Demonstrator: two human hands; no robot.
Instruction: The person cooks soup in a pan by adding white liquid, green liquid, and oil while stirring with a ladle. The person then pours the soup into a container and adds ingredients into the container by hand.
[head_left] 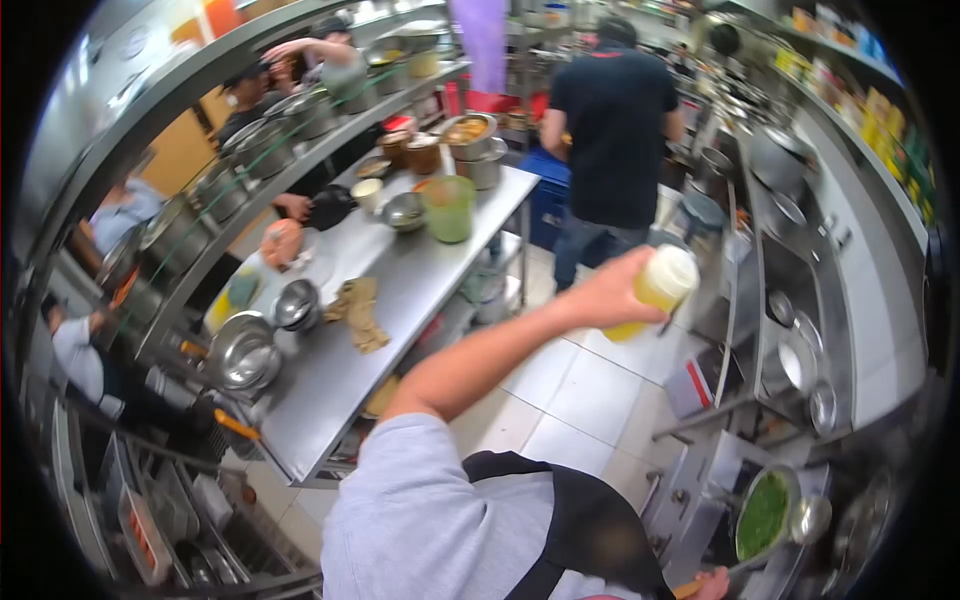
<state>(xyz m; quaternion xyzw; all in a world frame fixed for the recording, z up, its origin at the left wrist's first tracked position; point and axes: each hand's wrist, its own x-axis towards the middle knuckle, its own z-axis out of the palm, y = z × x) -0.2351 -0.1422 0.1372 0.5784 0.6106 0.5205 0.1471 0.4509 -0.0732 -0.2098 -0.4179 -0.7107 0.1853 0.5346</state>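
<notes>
My left arm stretches out, and my left hand is closed around a squeeze bottle with yellow liquid inside. The bottle is tilted, with a whitish end toward the camera. At the bottom edge, my right hand grips a light wooden handle; the tool's other end is out of sight. Beyond the right hand, a pan of chopped-looking green food sits on the stove. A round metal bowl or ladle is beside that pan.
To the left runs a steel table with metal bowls, a brown cloth and a green container. A person in black stands ahead on the tiled floor. Pots line the right counter. Several people are behind the left shelves.
</notes>
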